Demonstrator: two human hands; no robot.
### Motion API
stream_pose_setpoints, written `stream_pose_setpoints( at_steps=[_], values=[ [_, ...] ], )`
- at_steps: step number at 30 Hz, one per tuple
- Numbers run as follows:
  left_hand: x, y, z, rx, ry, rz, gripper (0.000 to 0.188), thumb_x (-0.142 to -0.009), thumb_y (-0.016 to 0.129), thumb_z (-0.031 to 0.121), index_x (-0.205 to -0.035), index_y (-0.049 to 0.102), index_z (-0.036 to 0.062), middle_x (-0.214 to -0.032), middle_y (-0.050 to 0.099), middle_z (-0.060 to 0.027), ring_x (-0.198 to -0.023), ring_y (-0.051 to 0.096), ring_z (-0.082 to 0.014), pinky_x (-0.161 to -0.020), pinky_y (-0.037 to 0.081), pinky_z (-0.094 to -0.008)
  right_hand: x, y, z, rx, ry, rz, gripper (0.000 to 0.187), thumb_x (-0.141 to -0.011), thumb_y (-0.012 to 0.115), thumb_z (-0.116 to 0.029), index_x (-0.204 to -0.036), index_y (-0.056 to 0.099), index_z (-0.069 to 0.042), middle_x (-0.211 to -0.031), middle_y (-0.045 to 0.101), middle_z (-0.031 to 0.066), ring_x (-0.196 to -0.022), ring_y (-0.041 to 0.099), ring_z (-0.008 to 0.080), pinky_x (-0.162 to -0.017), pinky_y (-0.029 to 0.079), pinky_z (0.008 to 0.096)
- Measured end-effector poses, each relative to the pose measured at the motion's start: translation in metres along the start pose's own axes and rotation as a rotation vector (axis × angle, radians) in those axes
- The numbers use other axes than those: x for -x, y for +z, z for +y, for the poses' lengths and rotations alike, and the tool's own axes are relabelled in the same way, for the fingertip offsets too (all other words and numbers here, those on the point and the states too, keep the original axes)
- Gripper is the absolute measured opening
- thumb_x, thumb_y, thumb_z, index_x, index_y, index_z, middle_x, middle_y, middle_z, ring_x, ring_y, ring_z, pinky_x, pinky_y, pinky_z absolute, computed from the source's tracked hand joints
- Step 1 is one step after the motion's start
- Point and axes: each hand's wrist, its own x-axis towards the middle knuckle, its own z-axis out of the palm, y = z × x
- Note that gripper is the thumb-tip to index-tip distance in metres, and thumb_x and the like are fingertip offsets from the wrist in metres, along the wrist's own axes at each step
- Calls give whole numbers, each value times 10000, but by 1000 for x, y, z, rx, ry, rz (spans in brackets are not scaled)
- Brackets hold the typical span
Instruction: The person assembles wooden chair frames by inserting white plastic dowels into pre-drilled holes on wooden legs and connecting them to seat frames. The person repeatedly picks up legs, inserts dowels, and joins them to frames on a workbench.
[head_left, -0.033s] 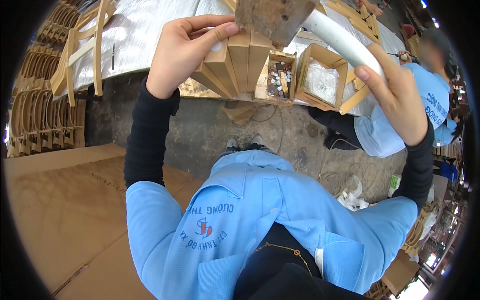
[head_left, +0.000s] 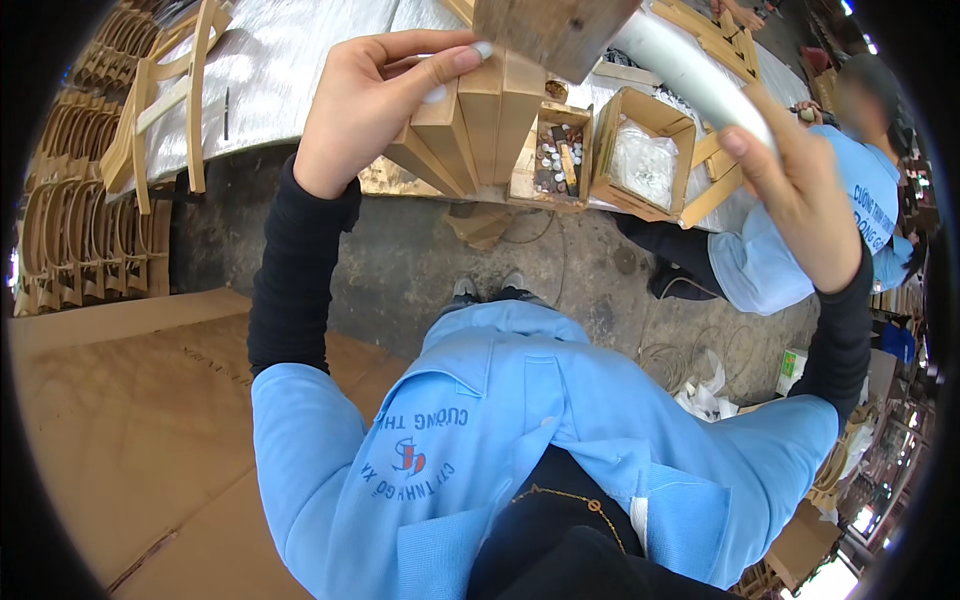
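Observation:
My right hand (head_left: 800,190) is closed round the pale, whitish handle (head_left: 690,75) of a mallet. Its worn wooden head (head_left: 555,30) hangs over the far ends of several upright light-wood pieces (head_left: 485,120) at the table's near edge. Across the tops of those pieces lies my left hand (head_left: 370,100), thumb and forefinger pinched at a small white disc (head_left: 482,50) close beside the mallet head. Another white disc (head_left: 433,94) sits on the end of one wood piece, under my left thumb. The mallet head hides part of the wood ends.
Right of the wood pieces stand an open box (head_left: 550,190) of small white and dark discs and a wooden box (head_left: 650,205) holding a clear plastic bag. A curved wooden frame (head_left: 195,110) rests on the table at left. A co-worker in blue (head_left: 770,260) is at right.
The mallet head has shifted slightly, uncovering the white disc at my left fingertips. My right hand has moved a little and is blurred. My left hand has stayed nearly still.

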Motion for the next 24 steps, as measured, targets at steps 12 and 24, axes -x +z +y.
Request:
stream_pose_setpoints(
  at_steps=[12,24],
  values=[
    [-10,-2,-11,-104,149,-13,310,-915,717,265,-1113,746,28,-954,754,-106,-852,708,-138,-771,557,-257,2,-3,1,10,-5,49,463,-1013,570,-403,-1269,617,-20,-683,548,44,-612,487,108,-558,400,274],
    [2,13,13,-156,71,96,284,-863,760,112,-1076,680,-57,-1019,730,-150,-948,708,-191,-800,554,-292,12,6,1,-134,184,-31,478,-1056,460,-439,-1229,558,-4,-658,384,-69,-535,312,2,-455,235,187]
  ],
)
